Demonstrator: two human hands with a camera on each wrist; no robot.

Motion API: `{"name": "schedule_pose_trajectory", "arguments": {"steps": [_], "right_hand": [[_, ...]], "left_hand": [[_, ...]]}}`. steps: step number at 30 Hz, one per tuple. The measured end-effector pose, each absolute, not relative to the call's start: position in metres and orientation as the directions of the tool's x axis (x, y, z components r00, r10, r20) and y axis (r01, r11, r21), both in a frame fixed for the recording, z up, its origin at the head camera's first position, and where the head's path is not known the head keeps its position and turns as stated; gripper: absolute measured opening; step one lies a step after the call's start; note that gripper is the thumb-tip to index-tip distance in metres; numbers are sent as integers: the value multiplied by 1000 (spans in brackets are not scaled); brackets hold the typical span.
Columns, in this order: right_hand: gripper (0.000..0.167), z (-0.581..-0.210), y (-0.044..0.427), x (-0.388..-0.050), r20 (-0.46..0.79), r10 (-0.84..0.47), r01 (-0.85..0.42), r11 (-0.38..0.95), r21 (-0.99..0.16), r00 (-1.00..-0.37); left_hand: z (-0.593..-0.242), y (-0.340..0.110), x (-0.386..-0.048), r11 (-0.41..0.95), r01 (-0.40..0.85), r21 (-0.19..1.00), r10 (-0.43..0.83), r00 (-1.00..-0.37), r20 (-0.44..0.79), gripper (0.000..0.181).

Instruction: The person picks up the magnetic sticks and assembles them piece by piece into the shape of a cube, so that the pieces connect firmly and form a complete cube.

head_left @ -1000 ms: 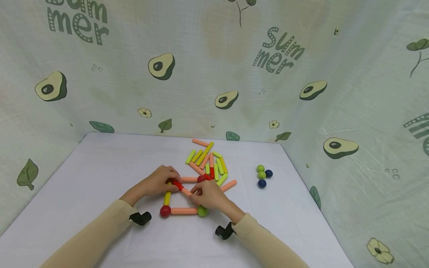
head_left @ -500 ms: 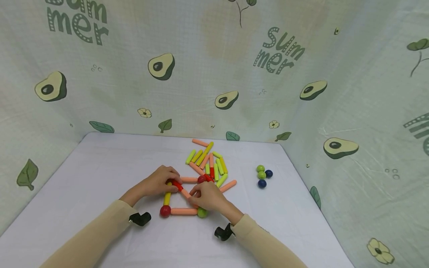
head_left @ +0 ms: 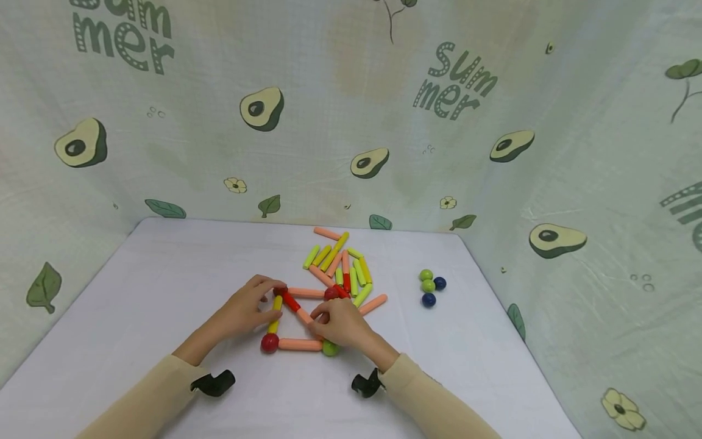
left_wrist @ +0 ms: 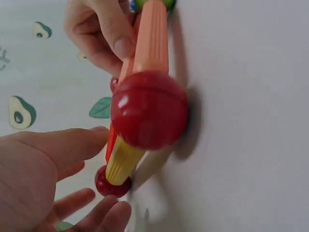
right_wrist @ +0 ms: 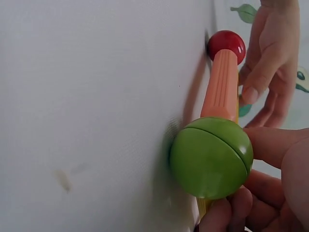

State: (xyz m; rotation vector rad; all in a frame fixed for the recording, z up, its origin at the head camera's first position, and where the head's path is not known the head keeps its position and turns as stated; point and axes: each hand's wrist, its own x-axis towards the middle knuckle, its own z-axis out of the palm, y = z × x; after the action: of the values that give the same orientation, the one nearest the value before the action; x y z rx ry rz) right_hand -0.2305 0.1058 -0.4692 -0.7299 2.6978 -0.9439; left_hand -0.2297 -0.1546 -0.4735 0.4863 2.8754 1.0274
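Observation:
A frame of magnetic rods and balls lies on the table. Its near edge is an orange rod (head_left: 300, 344) between a red ball (head_left: 270, 342) and a green ball (right_wrist: 211, 158). A yellow rod (left_wrist: 124, 162) runs from that red ball to the far-left red ball (left_wrist: 112, 181). From there a red rod (head_left: 291, 302) and an orange diagonal rod (head_left: 304, 316) slant toward the green ball. My left hand (head_left: 247, 311) has its fingers spread by the far-left ball, thumb near the yellow rod. My right hand (head_left: 343, 323) pinches the orange diagonal rod by the green ball, partly hiding it.
Behind the frame lies a pile of loose yellow, lime, orange and red rods (head_left: 329, 259). Lime balls (head_left: 428, 285) and blue balls (head_left: 428, 299) sit to the right. A printed cloth (head_left: 307, 152) hangs around the table (head_left: 181, 268).
My left hand has let go at the far-left corner and drawn back to the left, its fingers parting and uncovering the red ball. The right hand stays at the orange diagonal rod.

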Motion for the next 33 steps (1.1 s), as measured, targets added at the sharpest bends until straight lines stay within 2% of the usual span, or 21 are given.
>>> {"name": "schedule_pose_trajectory", "arguments": {"steps": [7,11,15,20,28,33], "right_hand": [[21,-457,133,-230,44,-570,-460,614,-641,-821],[20,-450,164,-238,102,-542,-484,632,-605,-834],[17,-450,194,-248,127,-483,-474,715,-514,-866],[21,-460,215,-255,82,-477,-467,787,-403,-875],[17,-467,217,-262,60,-564,-547,761,-350,-823],[17,-461,215,-265,28,-565,-542,775,-327,-825]], "left_hand": [[-477,-154,-219,689,216,692,291,-957,9,56],[-476,-154,-218,695,219,685,285,-958,17,56],[-476,-155,-220,702,220,677,287,-958,14,56],[-478,-156,-222,706,227,671,290,-957,17,56],[-480,-157,-225,710,237,663,299,-954,20,57],[-478,-158,-230,721,234,653,299,-954,12,57]]}}
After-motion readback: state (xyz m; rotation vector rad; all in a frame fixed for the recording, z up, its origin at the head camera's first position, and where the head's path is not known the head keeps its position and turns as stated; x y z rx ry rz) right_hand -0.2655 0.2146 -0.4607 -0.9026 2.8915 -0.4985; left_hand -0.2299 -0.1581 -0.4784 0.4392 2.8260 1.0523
